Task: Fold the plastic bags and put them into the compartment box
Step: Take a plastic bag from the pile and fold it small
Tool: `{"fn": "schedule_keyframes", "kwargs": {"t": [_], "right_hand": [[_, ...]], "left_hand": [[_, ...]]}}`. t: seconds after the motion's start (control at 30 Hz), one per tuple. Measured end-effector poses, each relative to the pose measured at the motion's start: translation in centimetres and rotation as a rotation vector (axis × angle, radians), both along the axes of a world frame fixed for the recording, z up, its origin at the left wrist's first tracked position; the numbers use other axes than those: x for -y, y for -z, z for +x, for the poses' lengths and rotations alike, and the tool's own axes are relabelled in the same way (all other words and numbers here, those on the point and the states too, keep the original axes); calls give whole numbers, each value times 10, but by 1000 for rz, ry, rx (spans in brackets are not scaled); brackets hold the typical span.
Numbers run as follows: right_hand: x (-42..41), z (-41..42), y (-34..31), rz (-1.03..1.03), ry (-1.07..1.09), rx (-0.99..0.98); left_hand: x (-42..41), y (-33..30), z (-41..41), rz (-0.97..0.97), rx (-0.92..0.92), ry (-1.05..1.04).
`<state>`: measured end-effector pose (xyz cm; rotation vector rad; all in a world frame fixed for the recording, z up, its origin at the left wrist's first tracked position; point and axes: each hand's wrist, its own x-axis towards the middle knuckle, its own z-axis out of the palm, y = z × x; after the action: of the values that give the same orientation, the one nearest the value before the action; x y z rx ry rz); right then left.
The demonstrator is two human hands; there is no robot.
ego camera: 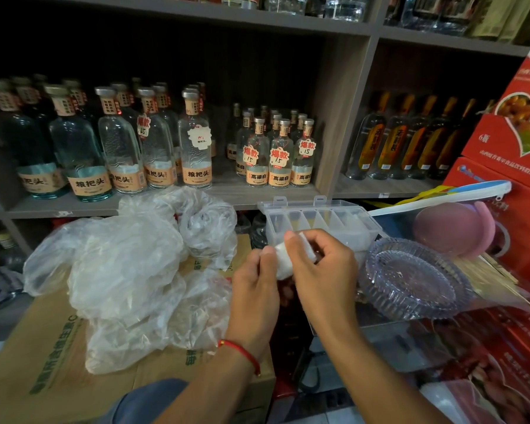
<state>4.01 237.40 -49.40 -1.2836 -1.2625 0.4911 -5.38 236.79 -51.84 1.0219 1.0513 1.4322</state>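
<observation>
A: Fingers first. What's in them?

B: Both hands on one folded plastic bag [283,261], a small tight white bundle. Right hand [320,270] has fingers [300,240] curled over its top, thumb side wrapped around it. Left hand [256,286] pinches the bundle's left end from below with its thumb up against it. Neither is open; both are closed on the bag.

A: Where's the bundle relative to the box?

B: Held in the air just in front of the compartment box [320,223], near its front edge, not inside. The box is clear plastic, lid tipped back, with a row of divided slots. Can't tell for sure what's in the slots; some look whitish.

A: Other bags?

B: Loose plastic bags [120,264], a crumpled clear heap, left of the hands, lying on a cardboard carton [43,356] that serves as worktop. Left wrist wears a red string bracelet [242,351].

A: Right side?

B: Ribbed glass dish [416,280] just right of the right hand, touching or nearly touching the box corner. Pink round thing [453,229] behind it, red gift boxes [514,142] beyond.

A: Background?

B: Shelf [273,195] with rows of clear liquor bottles [196,142], price tags on some.
</observation>
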Motion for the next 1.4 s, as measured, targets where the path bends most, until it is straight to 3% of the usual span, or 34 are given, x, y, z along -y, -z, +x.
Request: {"fn": "schedule_keyframes", "kwargs": {"t": [0.13, 0.2, 0.4, 0.6, 0.73, 0.93, 1.2, 1.27, 1.4], "right_hand": [[-3, 4, -5, -186, -201, -41], [-3, 8, -5, -225, -290, -28], [-5, 8, 3, -131, -207, -109], [-7, 22, -3, -251, -390, -156], [-5, 33, -2, -297, -530, -88], [1, 41, -2, -267, -490, -162], [11, 75, -8, -442, -577, -357], [13, 87, -4, -423, -510, -229], [17, 111, 8, -137, -143, 311]], "left_hand": [[-1, 3, -11, 140, -179, -54], [-1, 3, -14, 173, -184, -37], [-5, 0, -16, 207, -123, -49], [-7, 3, -24, 237, -170, -86], [-6, 5, -26, 264, -214, -29], [-7, 4, -17, 262, -188, 35], [-11, 6, 3, 288, -262, 57], [-14, 8, 11, 268, -277, 65], [-28, 7, 18, 148, -281, 119]]}}
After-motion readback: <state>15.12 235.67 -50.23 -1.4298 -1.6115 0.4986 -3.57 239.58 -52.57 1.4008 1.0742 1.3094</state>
